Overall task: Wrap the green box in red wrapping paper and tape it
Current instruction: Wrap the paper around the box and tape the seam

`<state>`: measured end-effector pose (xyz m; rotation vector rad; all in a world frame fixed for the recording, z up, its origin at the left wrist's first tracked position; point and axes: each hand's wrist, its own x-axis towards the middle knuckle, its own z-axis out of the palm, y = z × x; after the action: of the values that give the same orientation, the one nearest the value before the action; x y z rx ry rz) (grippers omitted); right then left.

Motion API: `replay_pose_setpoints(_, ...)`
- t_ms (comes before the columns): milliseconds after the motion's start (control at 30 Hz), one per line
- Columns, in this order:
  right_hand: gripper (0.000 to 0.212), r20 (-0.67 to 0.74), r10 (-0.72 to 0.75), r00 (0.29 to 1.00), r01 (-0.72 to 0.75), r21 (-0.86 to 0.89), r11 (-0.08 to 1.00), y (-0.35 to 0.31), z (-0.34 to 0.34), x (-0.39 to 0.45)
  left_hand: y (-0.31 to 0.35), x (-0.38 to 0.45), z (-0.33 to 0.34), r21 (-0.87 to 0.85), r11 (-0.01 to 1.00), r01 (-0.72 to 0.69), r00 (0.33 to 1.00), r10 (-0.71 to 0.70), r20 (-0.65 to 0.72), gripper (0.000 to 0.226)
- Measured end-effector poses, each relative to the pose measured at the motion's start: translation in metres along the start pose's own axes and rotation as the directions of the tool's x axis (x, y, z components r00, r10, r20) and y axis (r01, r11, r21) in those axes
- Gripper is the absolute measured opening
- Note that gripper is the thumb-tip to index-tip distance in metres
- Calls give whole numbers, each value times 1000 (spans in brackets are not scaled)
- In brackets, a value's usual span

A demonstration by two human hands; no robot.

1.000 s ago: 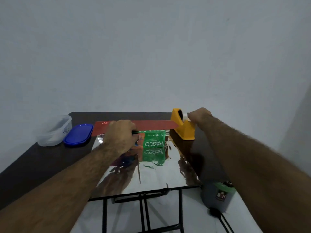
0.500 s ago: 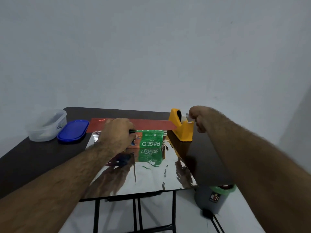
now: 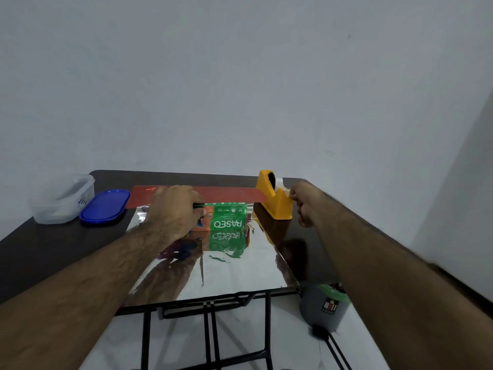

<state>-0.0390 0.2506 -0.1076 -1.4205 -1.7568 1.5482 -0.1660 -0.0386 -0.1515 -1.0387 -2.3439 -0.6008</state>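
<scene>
Your wrapping paper [image 3: 213,265], silver side up with a red strip folded over at the far edge, reaches the counter's [image 3: 53,252] near edge; bare dark counter lies to its left. The green box [image 3: 226,217] stands on the paper's far part, your left hand [image 3: 176,209] curled over its left end. Your right hand [image 3: 304,201] has dropped from the top of the glossy yellow tape dispenser [image 3: 274,201] to its right side, fingers pinched at the tape end. A blue oval lid [image 3: 104,206] lies beside a clear tub [image 3: 62,198].
</scene>
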Motion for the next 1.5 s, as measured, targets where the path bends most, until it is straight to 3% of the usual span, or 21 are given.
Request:
replay_pose_setpoints(200,37,-33,-79,996,85,244,966,17,7,12,-1,-1,0,-9,1000,-10,1000,10,-4,20)
replay_pose_setpoints(500,65,-96,-134,986,156,289,945,34,16,27,-3,-1,4,-48,999,-4,1000,3,-17,22)
replay_pose_setpoints(700,51,-117,-174,978,192,165,967,51,18,14,-5,-1,5,-49,999,2,1000,-2,-11,24)
replay_pose_setpoints(933,40,-42,-318,947,317,268,910,55,19,-14,-2,0,0,-52,998,17,999,-15,28,24)
replay_pose_setpoints(1067,28,-22,-467,884,454,284,845,45,37,-43,-6,-3,-9,29,1000,8,998,-10,66,30)
replay_pose_setpoints(1167,22,36,-554,832,496,404,769,35,56,-64,-9,-4,-17,21,1000,19,993,-21,112,32)
replay_pose_setpoints(1300,14,147,-615,775,485,485,728,29,80,-101,-14,-2,-22,-3,1000,-3,981,4,194,32)
replay_pose_setpoints(1500,23,285,-465,838,315,443,839,40,120,-134,-13,-9,-21,-159,979,131,987,-113,118,53)
